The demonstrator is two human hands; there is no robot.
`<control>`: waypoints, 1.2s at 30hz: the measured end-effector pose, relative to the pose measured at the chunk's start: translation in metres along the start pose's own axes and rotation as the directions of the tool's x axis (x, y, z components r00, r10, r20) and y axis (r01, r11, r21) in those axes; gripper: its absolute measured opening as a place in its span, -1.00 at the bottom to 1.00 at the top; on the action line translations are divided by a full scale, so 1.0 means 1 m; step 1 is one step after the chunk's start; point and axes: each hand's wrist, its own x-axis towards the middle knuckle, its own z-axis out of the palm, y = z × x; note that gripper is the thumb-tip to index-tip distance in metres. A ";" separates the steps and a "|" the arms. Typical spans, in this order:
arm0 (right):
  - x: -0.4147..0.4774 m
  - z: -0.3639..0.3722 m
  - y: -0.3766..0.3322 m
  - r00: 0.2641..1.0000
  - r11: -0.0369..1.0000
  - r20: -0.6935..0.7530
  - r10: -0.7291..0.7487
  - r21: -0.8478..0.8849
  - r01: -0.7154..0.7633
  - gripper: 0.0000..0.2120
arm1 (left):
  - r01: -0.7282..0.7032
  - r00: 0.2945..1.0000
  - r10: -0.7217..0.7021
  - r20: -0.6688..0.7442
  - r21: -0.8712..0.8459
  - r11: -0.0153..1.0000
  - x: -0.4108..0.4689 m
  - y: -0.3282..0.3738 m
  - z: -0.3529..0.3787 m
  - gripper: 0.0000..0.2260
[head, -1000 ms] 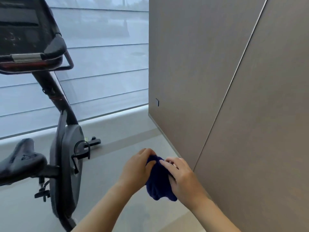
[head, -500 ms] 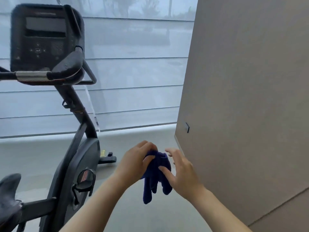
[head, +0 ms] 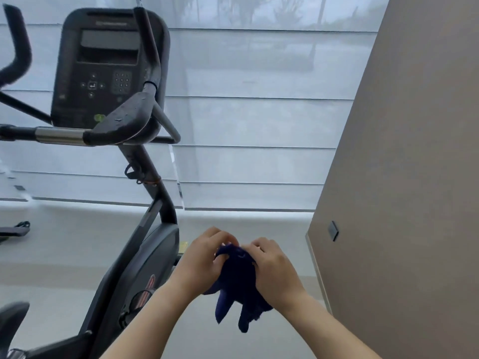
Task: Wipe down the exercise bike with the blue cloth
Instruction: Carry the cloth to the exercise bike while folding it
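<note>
Here both hands [head: 241, 265] bunch blue cloth [head: 239, 283] (bike [head: 145, 255] untouched).

readable text: none | console [head: 103, 68]: brand line and key markings too blurred to read

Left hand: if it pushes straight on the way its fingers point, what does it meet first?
The bunched dark blue cloth it already grips, then the right hand on the cloth's far side. The left hand points rightward, away from the black exercise bike; depth is unclear.
</note>
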 end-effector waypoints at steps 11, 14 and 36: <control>0.152 0.022 0.047 0.994 0.994 -0.096 0.049 0.103 -0.039 -0.73 | 0.078 0.992 -0.074 0.105 -0.026 0.997 0.148 -0.074 -0.033 -0.87; 0.187 0.025 0.058 0.987 0.984 -0.118 0.107 0.153 -0.088 -0.80 | 0.066 0.997 -0.066 0.038 -0.002 0.998 0.176 -0.090 -0.052 -0.91; 0.346 0.074 0.078 1.000 0.927 0.011 0.014 0.374 -0.017 -0.75 | 0.101 0.954 -0.099 -0.285 -0.007 0.995 0.270 -0.126 -0.110 -0.89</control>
